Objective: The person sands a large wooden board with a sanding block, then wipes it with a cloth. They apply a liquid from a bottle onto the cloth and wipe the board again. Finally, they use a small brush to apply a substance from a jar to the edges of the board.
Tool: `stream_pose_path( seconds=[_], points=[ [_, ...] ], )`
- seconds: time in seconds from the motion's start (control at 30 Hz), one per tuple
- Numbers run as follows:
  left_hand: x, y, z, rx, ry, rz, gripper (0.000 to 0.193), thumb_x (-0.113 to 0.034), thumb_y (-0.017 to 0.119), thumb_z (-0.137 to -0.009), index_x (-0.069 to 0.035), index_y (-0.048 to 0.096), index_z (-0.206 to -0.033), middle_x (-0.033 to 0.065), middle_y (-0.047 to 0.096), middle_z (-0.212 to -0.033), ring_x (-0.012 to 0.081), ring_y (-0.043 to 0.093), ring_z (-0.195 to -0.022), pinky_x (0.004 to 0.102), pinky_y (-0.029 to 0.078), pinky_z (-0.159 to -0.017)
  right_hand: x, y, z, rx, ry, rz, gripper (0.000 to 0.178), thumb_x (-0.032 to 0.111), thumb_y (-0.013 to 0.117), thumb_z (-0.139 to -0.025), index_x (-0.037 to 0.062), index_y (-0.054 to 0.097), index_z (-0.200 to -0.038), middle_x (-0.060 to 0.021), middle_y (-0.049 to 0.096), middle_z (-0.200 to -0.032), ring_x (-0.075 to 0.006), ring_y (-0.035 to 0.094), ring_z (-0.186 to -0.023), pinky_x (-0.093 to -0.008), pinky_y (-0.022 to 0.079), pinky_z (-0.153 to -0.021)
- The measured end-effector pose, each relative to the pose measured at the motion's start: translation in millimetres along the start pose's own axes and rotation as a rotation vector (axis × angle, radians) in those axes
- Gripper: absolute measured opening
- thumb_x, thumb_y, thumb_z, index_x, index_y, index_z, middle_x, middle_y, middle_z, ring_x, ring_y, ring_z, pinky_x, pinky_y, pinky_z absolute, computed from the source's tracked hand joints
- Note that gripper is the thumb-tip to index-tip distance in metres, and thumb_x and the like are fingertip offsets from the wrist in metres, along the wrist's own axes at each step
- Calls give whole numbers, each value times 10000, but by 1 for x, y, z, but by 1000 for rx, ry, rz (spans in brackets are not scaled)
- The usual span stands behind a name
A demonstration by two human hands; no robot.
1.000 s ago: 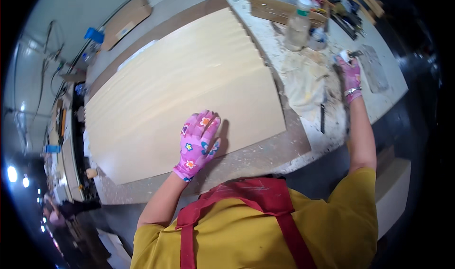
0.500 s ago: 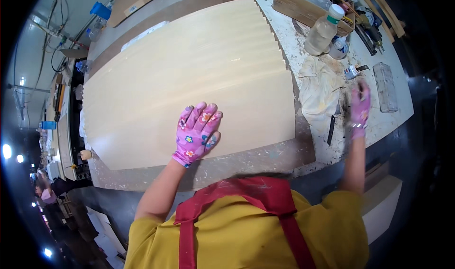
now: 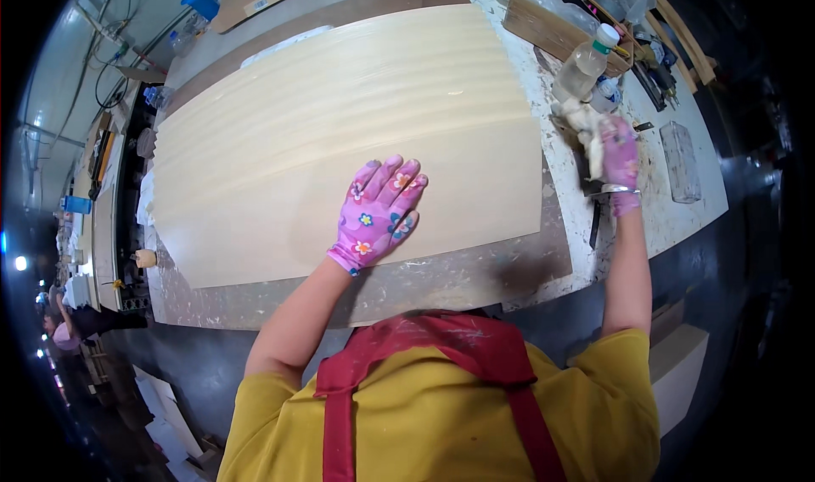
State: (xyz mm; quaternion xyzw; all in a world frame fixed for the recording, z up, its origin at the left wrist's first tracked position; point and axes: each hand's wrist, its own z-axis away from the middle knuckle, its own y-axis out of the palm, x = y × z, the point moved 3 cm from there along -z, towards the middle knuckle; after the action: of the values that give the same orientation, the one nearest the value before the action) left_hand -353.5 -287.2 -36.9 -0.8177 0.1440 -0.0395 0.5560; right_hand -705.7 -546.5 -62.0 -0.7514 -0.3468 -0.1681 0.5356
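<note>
Pale, thin wood-like sheets (image 3: 340,117) lie in a stack across the table before me. My left hand (image 3: 379,210), in a pink flowered glove, rests flat on the top sheet near its front edge, fingers stretched out. At the right my right hand (image 3: 621,155), gloved the same way, grips a cream cloth (image 3: 584,126) that is bunched up and raised off the stained white surface. Its fingers are partly hidden by the cloth and the back of the glove. A clear bottle with a white cap (image 3: 586,64) stands just beyond the cloth.
A scuffed clear block (image 3: 680,161) lies right of my right hand, and a dark flat strip (image 3: 594,226) lies nearer me. An open cardboard box (image 3: 552,25) with tools and plastic fills the far right. At far left another person (image 3: 68,333) is visible.
My right hand was blurred beside the cloth, which lay spread out; now it has taken hold of the cloth and bunched it up. My left hand still lies on the sheet.
</note>
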Motion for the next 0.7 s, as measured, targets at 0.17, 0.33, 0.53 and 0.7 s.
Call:
stream_pose_path(
  seconds=[0.17,0.33,0.53,0.7],
  points=[
    [5,-3,4,-16,21,22,477,-248,603,-833,-122,584,-1292,111,522,-1396,299,433,-1340,491,285,-1136,126,-48,-2,-233,-138,-363,351,270,553,-962,15,600,-1198,-131,647,-1117,-258,612,-1076,-352,462,-948],
    [7,-1,4,2,48,41,494,-275,593,-843,-121,571,-1311,112,500,-1422,296,418,-1353,481,272,-1146,244,46,8,-37,-769,0,278,144,619,-858,29,614,-1112,-166,616,-1170,-345,578,-1134,-417,454,-983],
    [11,1,9,11,76,78,494,-292,577,-855,-132,565,-1323,91,492,-1437,280,411,-1363,467,274,-1147,206,113,-17,429,-731,-198,217,101,680,-783,48,657,-992,-147,617,-994,-334,596,-962,-401,484,-854],
    [15,3,10,5,69,79,476,-289,586,-850,-135,583,-1300,87,494,-1431,277,405,-1365,466,282,-1141,197,90,-29,505,-634,-27,159,118,650,-815,50,661,-958,-131,607,-988,-334,600,-949,-411,490,-835]
  ],
)
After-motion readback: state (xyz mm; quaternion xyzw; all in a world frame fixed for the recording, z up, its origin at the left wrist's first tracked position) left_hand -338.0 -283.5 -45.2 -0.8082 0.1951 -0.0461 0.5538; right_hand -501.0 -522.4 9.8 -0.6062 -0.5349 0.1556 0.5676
